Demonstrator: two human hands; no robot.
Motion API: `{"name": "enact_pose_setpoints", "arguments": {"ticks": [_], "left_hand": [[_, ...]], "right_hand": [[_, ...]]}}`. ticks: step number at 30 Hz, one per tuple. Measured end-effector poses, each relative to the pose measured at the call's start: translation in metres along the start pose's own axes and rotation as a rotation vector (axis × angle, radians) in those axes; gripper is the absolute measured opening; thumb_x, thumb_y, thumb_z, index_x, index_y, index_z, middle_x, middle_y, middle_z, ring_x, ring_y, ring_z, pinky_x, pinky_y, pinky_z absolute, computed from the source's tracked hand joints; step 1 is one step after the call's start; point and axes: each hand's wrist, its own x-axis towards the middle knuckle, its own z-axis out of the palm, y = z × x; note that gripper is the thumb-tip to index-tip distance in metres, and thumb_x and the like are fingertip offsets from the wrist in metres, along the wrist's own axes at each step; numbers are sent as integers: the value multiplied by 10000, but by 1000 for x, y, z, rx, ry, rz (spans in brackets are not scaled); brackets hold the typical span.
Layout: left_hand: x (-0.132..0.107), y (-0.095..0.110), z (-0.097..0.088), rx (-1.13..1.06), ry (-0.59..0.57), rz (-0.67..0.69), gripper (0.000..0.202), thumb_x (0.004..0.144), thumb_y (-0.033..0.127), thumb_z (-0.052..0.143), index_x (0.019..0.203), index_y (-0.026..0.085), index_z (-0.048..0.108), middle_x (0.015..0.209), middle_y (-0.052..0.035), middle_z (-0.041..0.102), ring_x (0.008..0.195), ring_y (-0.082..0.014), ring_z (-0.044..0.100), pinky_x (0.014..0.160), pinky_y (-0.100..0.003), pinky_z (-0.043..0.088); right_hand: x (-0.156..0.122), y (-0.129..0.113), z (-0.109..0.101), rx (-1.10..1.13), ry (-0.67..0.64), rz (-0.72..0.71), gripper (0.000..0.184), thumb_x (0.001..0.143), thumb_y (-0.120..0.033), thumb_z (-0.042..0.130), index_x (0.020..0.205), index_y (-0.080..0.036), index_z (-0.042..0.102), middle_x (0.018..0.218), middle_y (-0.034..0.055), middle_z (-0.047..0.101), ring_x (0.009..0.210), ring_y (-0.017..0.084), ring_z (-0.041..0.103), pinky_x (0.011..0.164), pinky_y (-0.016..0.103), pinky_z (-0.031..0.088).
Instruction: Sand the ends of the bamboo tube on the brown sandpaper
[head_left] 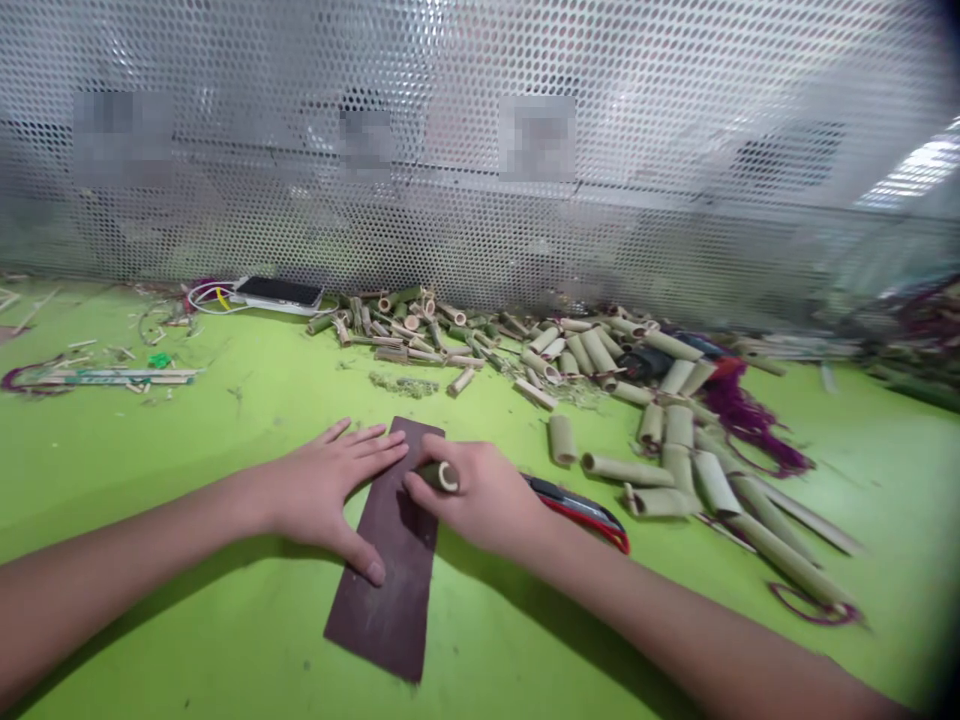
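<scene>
A dark brown sheet of sandpaper (390, 590) lies on the green table (225, 420). My left hand (330, 490) rests flat on its left edge, fingers spread and thumb pressing the sheet. My right hand (480, 500) is closed round a short bamboo tube (441, 476), holding its end against the sandpaper. The tube's cut round end faces up toward me.
A big heap of cut bamboo tubes (660, 400) spreads over the right and back of the table. A red and black cutter (585, 510) lies just behind my right wrist. A phone (279, 292) sits by the perforated metal screen (480, 150). Purple string (750, 420) lies among the tubes.
</scene>
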Motion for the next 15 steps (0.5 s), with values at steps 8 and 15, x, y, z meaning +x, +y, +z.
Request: {"name": "enact_pose_setpoints", "arguments": {"ticks": [8, 15], "left_hand": [[-1, 6, -4, 3, -24, -45, 1240, 706, 807, 696, 1652, 286, 86, 1702, -41, -21, 1577, -378, -34, 1271, -621, -1], [-1, 3, -2, -6, 4, -1, 1221, 724, 791, 699, 1652, 301, 74, 1705, -52, -4, 1579, -371, 0, 1272, -612, -7]], "right_hand": [[1, -2, -1, 231, -60, 86, 136, 824, -223, 630, 719, -211, 544, 576, -70, 545, 510, 98, 453, 494, 237, 327], [5, -1, 8, 259, -133, -18, 196, 804, -189, 665, 690, -212, 508, 598, -70, 546, 529, 100, 460, 506, 238, 342]]}}
